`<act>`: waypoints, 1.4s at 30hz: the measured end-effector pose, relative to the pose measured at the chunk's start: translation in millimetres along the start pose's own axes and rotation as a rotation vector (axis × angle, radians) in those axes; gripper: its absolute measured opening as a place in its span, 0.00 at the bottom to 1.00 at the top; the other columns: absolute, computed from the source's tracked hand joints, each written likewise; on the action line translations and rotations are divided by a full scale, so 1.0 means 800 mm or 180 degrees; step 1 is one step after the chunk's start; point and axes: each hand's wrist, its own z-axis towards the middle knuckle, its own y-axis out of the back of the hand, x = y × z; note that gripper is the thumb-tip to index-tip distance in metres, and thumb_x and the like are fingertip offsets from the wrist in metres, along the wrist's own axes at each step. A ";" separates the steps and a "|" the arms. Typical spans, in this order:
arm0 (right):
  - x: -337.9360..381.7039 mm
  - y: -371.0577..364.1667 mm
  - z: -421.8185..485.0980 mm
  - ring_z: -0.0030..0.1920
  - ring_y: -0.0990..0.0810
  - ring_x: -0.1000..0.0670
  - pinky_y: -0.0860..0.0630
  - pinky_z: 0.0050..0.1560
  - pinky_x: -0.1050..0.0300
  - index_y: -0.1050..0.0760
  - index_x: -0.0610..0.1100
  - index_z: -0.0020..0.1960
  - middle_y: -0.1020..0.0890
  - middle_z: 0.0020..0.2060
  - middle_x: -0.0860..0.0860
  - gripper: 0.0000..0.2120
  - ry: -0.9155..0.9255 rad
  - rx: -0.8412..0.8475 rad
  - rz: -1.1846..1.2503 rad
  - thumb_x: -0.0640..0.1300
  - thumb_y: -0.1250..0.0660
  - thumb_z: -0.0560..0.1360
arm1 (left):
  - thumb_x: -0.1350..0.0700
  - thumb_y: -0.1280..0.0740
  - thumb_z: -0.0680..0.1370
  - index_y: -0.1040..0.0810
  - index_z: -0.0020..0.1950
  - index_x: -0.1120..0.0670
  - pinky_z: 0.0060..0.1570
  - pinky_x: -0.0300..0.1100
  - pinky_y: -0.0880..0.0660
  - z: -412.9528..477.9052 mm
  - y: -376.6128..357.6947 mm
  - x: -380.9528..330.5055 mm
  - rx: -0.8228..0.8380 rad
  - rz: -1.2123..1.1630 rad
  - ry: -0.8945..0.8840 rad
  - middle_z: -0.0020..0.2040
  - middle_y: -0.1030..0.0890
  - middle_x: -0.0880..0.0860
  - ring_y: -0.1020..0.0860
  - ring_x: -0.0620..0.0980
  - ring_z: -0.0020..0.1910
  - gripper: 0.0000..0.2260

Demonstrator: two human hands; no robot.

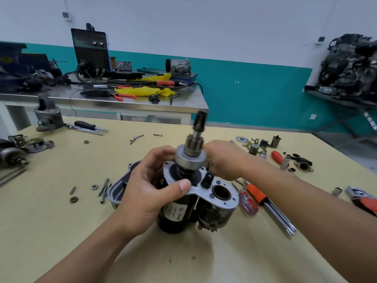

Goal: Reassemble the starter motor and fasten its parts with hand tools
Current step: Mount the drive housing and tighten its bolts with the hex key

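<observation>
Bright, even light is coming from above, leaving only a soft shadow under the starter motor [177, 213] on the table [61, 221]. The steel bench [130, 102] is glaring mildly. The wide lens is bending the edges; the shaft tip [201, 117] is blurring.

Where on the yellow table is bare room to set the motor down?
Bare: the near table strip between both forearms, and the middle left between the loose nuts and the black-handled screwdriver. Crowded: right of the starter motor, among the orange screwdriver and sockets.
</observation>
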 end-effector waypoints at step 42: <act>-0.015 0.019 -0.171 0.61 0.19 0.48 0.19 0.54 0.55 0.23 0.51 0.61 0.17 0.59 0.52 0.29 0.0639 -0.0687 0.3772 0.25 0.41 0.69 | 0.46 0.27 0.72 0.20 0.57 0.46 0.53 0.57 0.20 -0.008 -0.029 -0.004 -0.0096 0.0886 -0.0096 0.53 0.16 0.54 0.17 0.57 0.53 0.15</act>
